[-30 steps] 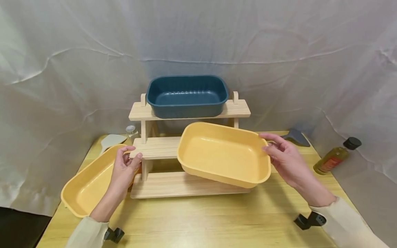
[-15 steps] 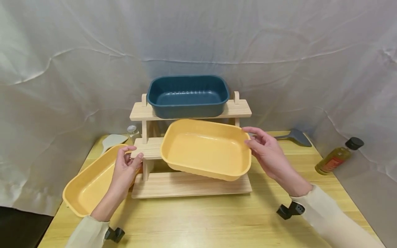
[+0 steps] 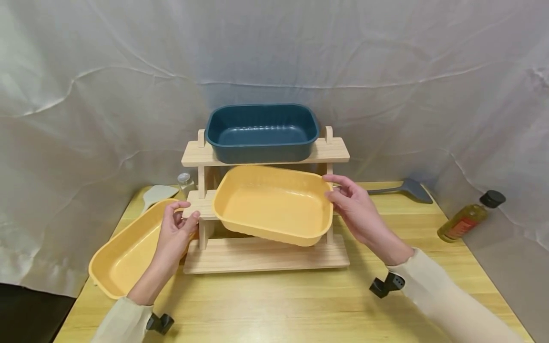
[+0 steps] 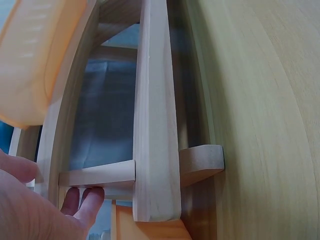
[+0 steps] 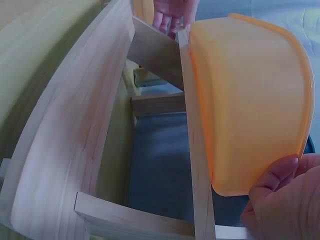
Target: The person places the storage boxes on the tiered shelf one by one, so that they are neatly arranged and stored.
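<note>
A wooden three-tier rack (image 3: 266, 255) stands on the table. My right hand (image 3: 358, 209) pinches the right rim of a yellow plastic basin (image 3: 274, 202), thumb inside the rim. This basin lies over the middle shelf, slightly askew, its front edge projecting past the shelf. In the right wrist view the basin's underside (image 5: 255, 100) is right at the shelf board. My left hand (image 3: 171, 236) holds the left end of the middle shelf, its fingertips (image 4: 92, 197) against the side support below. On the top shelf sits a dark blue basin (image 3: 261, 152).
A second yellow basin (image 3: 122, 267) lies left of the rack, partly behind my left forearm. Behind it are a pale spatula (image 3: 157, 193) and a small glass jar (image 3: 185, 181). At right lie a dark spatula (image 3: 413, 190) and an oil bottle (image 3: 463, 223). Grey cloth hangs behind.
My right hand has moved the yellow basin leftward over the middle shelf, in front of the rack's centre. The left hand keeps its place at the shelf's end.
</note>
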`<state>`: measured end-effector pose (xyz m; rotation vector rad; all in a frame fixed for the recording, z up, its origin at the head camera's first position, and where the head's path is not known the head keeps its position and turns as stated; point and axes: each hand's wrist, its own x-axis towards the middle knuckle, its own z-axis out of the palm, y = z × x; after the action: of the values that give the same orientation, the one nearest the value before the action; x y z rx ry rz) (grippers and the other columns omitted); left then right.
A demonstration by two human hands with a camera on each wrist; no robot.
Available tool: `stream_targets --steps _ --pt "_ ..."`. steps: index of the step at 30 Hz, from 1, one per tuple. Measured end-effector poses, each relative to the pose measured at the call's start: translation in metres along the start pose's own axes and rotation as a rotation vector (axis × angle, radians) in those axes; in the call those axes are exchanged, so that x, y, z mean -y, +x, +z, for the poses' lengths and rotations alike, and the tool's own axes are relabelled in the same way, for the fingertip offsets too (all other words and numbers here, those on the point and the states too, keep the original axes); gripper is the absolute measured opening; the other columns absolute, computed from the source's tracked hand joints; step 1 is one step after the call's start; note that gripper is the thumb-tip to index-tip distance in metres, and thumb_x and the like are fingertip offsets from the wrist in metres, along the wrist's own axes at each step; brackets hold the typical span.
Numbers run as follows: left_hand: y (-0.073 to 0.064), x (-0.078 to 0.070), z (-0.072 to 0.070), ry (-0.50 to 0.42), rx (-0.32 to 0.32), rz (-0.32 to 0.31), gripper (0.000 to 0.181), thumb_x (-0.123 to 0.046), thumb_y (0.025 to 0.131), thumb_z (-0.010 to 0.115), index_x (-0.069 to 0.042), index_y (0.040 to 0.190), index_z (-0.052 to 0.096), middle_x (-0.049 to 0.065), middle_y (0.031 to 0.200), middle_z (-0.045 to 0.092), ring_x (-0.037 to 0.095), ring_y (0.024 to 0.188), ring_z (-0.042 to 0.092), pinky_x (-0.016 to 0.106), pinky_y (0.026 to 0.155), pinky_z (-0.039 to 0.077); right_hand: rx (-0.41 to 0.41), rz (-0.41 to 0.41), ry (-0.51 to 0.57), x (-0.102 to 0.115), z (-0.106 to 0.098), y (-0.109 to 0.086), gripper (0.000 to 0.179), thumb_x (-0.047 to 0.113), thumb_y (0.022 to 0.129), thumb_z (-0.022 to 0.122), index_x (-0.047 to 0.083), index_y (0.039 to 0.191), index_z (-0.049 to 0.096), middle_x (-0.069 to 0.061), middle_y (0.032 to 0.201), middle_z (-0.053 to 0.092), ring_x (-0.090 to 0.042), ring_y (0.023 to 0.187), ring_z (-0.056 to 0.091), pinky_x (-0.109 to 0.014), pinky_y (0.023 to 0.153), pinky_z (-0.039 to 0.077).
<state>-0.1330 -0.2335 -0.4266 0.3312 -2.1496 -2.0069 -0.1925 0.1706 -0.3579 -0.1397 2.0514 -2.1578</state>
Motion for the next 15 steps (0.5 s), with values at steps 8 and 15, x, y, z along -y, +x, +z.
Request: stream_targets --steps 8,15 --pt "0.000 0.001 0.000 -0.012 -0.004 0.005 0.039 -0.010 0.111 0.065 -0.005 0.143 0.042 0.002 0.103 0.056 0.012 0.091 0.060 0.023 0.086 0.055 -0.025 -0.021 -0.027 -0.001 0.008 0.011 0.044 0.001 0.107 0.062 0.000 0.151 0.054 -0.010 0.107 0.055 -0.019 0.095 0.056 -0.022 0.082 0.056" --pt "0.001 0.001 0.000 -0.020 0.001 0.014 0.038 -0.010 0.111 0.065 -0.006 0.142 0.043 0.002 0.103 0.056 0.010 0.089 0.059 0.023 0.085 0.055 -0.027 -0.028 -0.017 -0.004 0.010 0.020 0.043 -0.001 0.107 0.062 0.000 0.149 0.055 -0.005 0.096 0.052 -0.016 0.085 0.052 -0.023 0.073 0.051"
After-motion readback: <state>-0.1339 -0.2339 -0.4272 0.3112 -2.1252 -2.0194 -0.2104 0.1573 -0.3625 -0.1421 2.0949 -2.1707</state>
